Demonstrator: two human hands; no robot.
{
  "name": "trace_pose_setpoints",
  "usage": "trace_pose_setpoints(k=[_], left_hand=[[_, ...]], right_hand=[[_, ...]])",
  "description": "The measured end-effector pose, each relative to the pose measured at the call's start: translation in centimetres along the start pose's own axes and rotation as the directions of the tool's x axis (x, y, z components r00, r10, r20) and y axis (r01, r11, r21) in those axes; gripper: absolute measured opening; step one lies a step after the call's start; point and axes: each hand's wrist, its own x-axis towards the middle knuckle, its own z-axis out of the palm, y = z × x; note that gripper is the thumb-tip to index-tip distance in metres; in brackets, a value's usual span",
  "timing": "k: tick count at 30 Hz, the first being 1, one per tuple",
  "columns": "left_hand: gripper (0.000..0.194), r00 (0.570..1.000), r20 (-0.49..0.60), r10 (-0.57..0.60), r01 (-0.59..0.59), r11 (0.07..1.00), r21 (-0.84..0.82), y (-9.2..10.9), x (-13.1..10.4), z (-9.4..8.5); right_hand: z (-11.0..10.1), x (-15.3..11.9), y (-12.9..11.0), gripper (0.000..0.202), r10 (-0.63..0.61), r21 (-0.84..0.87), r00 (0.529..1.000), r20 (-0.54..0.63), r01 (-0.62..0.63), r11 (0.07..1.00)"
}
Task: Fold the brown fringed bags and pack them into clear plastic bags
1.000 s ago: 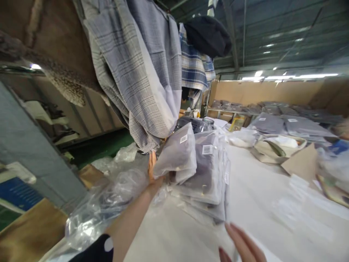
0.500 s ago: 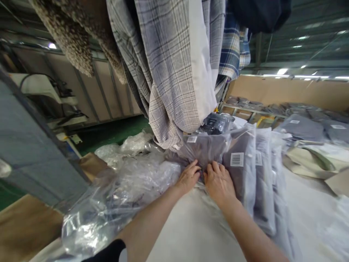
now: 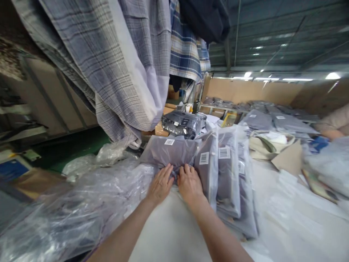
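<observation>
Head view: white desk [image 3: 272, 203] fills the near and right side. Hanging plaid shirts [image 3: 109, 72] drape down from above at left and centre, hem just over the far-left end of the bag row. Big heap of crumpled clear plastic [image 3: 68, 211] lies at near left, running up to the left hand. Row of grey garments in frosted bags [image 3: 231, 174] stands on edge mid-desk, barcode stickers facing the camera, leaning to the right. Frosted bag with grey garment [image 3: 169, 151] sits at the left end of that row, turned crosswise, white barcode label on top, plastic bunched at its near edge. Dark garment in a clear bag [image 3: 182, 123] lies just behind it. More flat grey packs [image 3: 272, 120] spread far right, with an open cardboard box [image 3: 275, 145] beside them. Left hand [image 3: 160, 183] and right hand [image 3: 189, 183] are side by side, nearly touching, palms down, fingers curled into the gathered near edge of the crosswise bag, gripping the plastic. Forearms reach in from the near edge.
</observation>
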Motion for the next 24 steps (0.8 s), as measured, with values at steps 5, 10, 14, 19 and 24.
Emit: trace_pose_setpoints(k=[5,10,14,19,24], left_hand=[[0.043,0.999,-0.036,0.031,-0.03,0.999,0.027,-0.1,-0.3,0.1],[0.041,0.993,-0.119,0.027,-0.026,1.0,0.011,-0.3,-0.1,0.4],[0.035,0.981,-0.187,-0.047,0.042,0.999,-0.03,0.3,-0.4,0.2],[0.031,0.824,-0.326,-0.463,0.419,0.886,-0.2,4.0,-3.8,-0.5],[0.049,0.396,0.125,-0.91,0.67,0.194,-0.717,7.2,-5.2,-1.1]], right_hand=[[-0.2,0.0,-0.2,0.03,0.005,0.026,1.0,0.017,-0.006,1.0],[-0.1,0.4,-0.2,0.028,0.019,0.023,0.998,0.054,-0.021,1.0],[-0.3,0.6,-0.4,0.028,0.012,0.021,0.994,0.111,-0.014,1.0],[-1.7,1.3,-1.0,0.033,0.035,-0.004,0.978,0.206,-0.035,0.999],[-4.3,-0.2,-2.5,0.025,0.057,-0.055,0.962,0.268,-0.043,0.998]])
